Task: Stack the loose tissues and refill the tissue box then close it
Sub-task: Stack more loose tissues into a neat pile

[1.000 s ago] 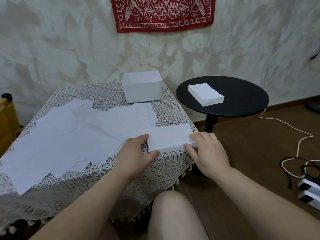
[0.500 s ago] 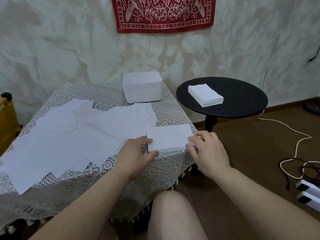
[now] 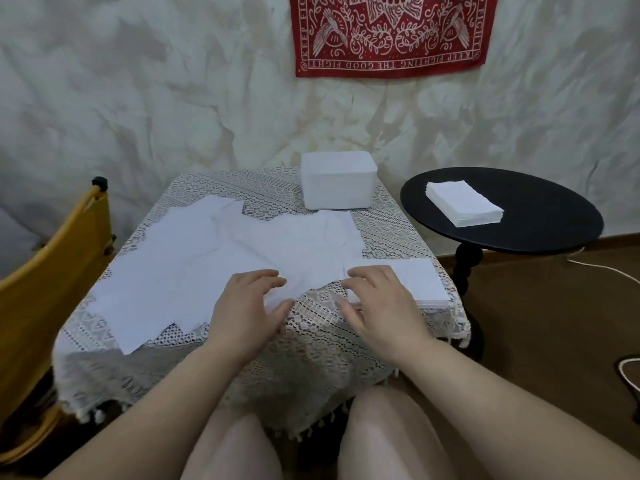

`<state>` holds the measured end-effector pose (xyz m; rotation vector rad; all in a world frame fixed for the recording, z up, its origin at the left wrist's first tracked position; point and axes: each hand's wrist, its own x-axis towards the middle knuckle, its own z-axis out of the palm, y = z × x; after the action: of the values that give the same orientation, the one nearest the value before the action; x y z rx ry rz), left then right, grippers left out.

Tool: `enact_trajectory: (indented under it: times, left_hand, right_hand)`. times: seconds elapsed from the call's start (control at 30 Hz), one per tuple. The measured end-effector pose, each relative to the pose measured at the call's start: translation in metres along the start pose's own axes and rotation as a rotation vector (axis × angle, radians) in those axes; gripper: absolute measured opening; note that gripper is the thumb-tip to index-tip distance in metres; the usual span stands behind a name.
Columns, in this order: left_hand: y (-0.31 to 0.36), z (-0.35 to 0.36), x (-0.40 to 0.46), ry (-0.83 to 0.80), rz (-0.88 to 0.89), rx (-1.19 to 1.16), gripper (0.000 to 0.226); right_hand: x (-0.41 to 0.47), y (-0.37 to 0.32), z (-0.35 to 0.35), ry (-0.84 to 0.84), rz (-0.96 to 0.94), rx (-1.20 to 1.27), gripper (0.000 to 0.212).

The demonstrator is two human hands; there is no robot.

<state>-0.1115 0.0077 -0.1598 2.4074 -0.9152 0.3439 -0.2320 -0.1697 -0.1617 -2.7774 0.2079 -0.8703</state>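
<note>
Loose tissues (image 3: 214, 268) under left hand (image 3: 247, 306); right hand (image 3: 381, 303) beside stack (image 3: 412, 278).

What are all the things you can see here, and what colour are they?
tissue box: one, white, back of the lace-covered table, by the wall
loose tissues: many, white, spread flat over the table's left and middle
tissue stack: one, white, table's front right corner
second tissue stack: one, white, on the round side table
lace tablecloth: one, cream, covering the table
round side table: one, black, right of the table
wall cloth: one, red with white patterns, on the wall
chair: one, yellow, left edge
cable: one, white, on the floor at right
left hand: one, fingers spread on the loose tissues
right hand: one, over the stack's left end
</note>
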Motion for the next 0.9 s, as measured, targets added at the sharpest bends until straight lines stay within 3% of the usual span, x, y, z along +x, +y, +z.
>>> enact_trajectory:
  times: [0.17, 0.3, 0.43, 0.67, 0.9]
  left_hand:
    - [-0.048, -0.029, -0.017, -0.136, -0.101, 0.033, 0.048]
    - [-0.056, -0.028, -0.023, -0.093, -0.138, -0.096, 0.043]
    - [-0.058, -0.025, -0.022, -0.087, -0.088, -0.081, 0.036]
    - [-0.058, -0.025, -0.006, -0.204, -0.073, -0.036, 0.023]
    - [-0.058, -0.022, -0.005, -0.193, 0.01, -0.041, 0.011]
  right_hand:
    - [0.02, -0.04, 0.031, -0.167, -0.082, 0.12, 0.025]
    - [0.035, -0.068, 0.046, -0.293, -0.089, 0.198, 0.032]
    - [0.042, -0.076, 0.057, -0.379, -0.065, 0.187, 0.037]
    - [0.046, -0.071, 0.061, -0.338, -0.027, 0.286, 0.012]
    - [0.046, -0.07, 0.063, -0.312, 0.052, 0.336, 0.01]
